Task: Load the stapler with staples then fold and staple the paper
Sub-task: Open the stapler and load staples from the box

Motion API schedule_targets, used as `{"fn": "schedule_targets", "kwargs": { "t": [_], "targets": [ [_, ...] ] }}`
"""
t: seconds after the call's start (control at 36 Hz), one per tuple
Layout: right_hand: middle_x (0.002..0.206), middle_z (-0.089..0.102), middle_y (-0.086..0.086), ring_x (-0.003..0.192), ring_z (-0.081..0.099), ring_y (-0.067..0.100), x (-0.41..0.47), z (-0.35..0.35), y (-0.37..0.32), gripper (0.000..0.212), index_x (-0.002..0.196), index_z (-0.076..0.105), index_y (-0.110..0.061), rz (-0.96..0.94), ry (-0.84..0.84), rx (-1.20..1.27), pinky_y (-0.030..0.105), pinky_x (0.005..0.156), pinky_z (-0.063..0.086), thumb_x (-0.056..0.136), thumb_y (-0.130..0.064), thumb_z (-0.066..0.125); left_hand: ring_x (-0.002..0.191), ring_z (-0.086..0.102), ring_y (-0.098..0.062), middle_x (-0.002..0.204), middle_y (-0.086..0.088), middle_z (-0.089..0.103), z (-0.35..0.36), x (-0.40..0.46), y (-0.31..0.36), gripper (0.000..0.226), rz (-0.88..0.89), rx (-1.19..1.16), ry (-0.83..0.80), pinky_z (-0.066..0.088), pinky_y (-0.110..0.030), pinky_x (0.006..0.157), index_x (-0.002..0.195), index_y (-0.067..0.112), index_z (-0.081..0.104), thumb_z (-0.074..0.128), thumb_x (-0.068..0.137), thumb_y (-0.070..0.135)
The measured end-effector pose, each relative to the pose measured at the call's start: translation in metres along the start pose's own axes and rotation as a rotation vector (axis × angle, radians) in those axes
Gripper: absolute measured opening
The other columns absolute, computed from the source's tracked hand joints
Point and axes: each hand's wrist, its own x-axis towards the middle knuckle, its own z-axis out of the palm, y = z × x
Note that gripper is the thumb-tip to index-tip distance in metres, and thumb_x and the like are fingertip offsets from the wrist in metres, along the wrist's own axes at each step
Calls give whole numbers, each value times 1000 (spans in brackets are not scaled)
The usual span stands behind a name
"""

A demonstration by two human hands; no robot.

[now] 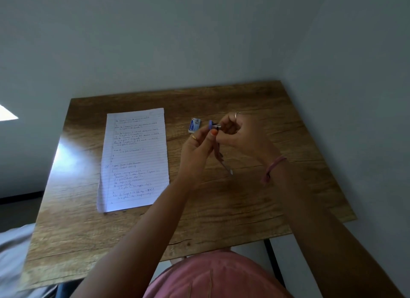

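Here, both hands are raised just above the wooden desk, meeting over its right half. The left hand pinches the purple stapler between thumb and fingers, its purple end pointing away from the person and a thin metal part of it hanging down and toward the person below the hands. The right hand is curled with its fingertips closed at the stapler's far end, on a small light-coloured piece too small to identify with certainty. A ring shows on each hand, and a pink band circles the right wrist. The small blue and white staple box lies on the desk just beyond and left of the hands, apart from them. The lined, handwritten paper lies flat and unfolded on the left half of the desk, well apart from the stapler.
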Motion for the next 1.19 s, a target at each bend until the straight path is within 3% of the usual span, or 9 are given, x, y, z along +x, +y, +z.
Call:
{"fn": "schedule_targets", "kwargs": {
  "t": [0.11, 0.22, 0.36, 0.5, 0.61, 0.69, 0.83, 1.03, 1.19],
  "targets": [
    [67, 67, -9, 59, 64, 0, 0, 3, -5, 23, 80, 65, -19, -61, 69, -23, 13, 53, 50, 68, -37, 73, 93, 67, -14, 96, 5, 73, 5, 1, -1, 20, 80, 36, 69, 55, -26, 77, 101, 31, 68, 53, 97, 19],
    [63, 67, -9, 55, 64, 1, -1, 9, -7, 16, 77, 66, -18, -92, 154, -28, 16, 49, 51, 71, -30, 74, 90, 61, -21, 95, -1, 68, 10, 2, -2, 17, 92, 49, 139, 54, -29, 75, 107, 23, 64, 49, 99, 17],
    [69, 67, -9, 57, 65, 0, -4, 14, -7, 17, 79, 67, -13, -106, 178, -48, 15, 50, 52, 72, -27, 73, 81, 62, -7, 94, -2, 66, 13, 4, -7, 23, 107, 144, 211, 53, -24, 71, 118, 11, 60, 45, 101, 17],
    [70, 68, -6, 59, 66, 4, -7, 21, -6, 15, 81, 68, -11, -96, 191, -57, 22, 52, 56, 72, -22, 74, 84, 60, -10, 101, -8, 63, 18, 3, -12, 27, 95, 158, 281, 52, -23, 71, 124, 5, 55, 42, 102, 16],
    [73, 68, -10, 63, 67, 4, -10, 21, -3, 10, 80, 66, -18, -83, 253, 33, 20, 55, 55, 72, -14, 72, 80, 65, -1, 93, 3, 66, 21, 3, -11, 23, 106, 114, 398, 51, -18, 68, 112, 9, 56, 37, 104, 19],
    [78, 70, -3, 67, 69, 5, -11, 17, 0, 11, 84, 67, -15, -40, 239, 107, 23, 58, 57, 74, -15, 72, 80, 66, -2, 93, 2, 67, 18, 3, -10, 30, 111, 90, 405, 53, -19, 67, 120, 1, 52, 35, 104, 21],
    [89, 70, 6, 80, 72, 20, -15, 7, 9, 14, 85, 66, -25, 36, 236, 362, 38, 69, 60, 75, -17, 73, 113, 64, -18, 108, 1, 70, 17, 5, -1, 27, 89, -245, 356, 51, -37, 97, 122, 5, 49, 33, 105, 19],
    [99, 72, 13, 94, 69, 30, -24, -3, 26, 18, 94, 68, -21, 39, 248, 521, 39, 77, 58, 77, -21, 69, 129, 51, -27, 137, -12, 56, 3, 7, 4, 26, -17, -639, 306, 40, -45, 109, 125, 8, 48, 34, 104, 15],
    [100, 70, 10, 94, 65, 22, -30, -1, 31, 19, 95, 68, -18, 44, 320, 691, 34, 80, 55, 81, -6, 63, 129, 52, -26, 138, -14, 55, -5, 1, 4, 57, -80, -807, 252, 44, -40, 104, 143, 2, 34, 50, 90, 15]
  ]
}}
